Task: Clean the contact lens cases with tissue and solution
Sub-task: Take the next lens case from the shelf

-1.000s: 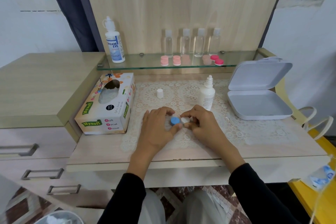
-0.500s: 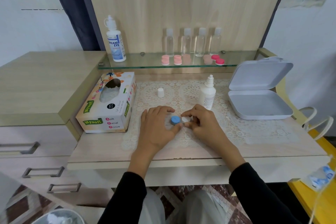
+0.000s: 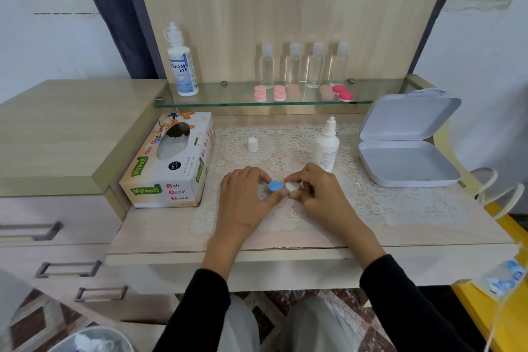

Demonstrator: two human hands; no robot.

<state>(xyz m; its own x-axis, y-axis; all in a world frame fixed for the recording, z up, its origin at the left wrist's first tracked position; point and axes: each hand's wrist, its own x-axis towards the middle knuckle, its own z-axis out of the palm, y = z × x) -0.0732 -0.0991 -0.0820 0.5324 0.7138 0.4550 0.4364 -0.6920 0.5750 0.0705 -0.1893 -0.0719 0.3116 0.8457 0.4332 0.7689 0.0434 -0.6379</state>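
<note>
A contact lens case (image 3: 283, 186) with a blue cap on the left and a white cap on the right lies on the lace mat in the middle of the desk. My left hand (image 3: 245, 200) grips the blue-capped side between thumb and fingers. My right hand (image 3: 320, 194) pinches the white cap. A small white solution bottle (image 3: 326, 146) stands uncapped just behind my right hand, its loose cap (image 3: 253, 144) further left. The tissue box (image 3: 171, 163) sits to the left.
An open white hinged box (image 3: 405, 151) lies at the right. On the glass shelf (image 3: 217, 101) stand a Dream Eye bottle (image 3: 182, 66), several clear small bottles (image 3: 304, 66) and several pink lens cases (image 3: 303, 93). Drawers lie to the left, a bin (image 3: 91, 340) below.
Both hands stay on the lens case; my right fingers have shifted slightly on the white cap. The case has not moved.
</note>
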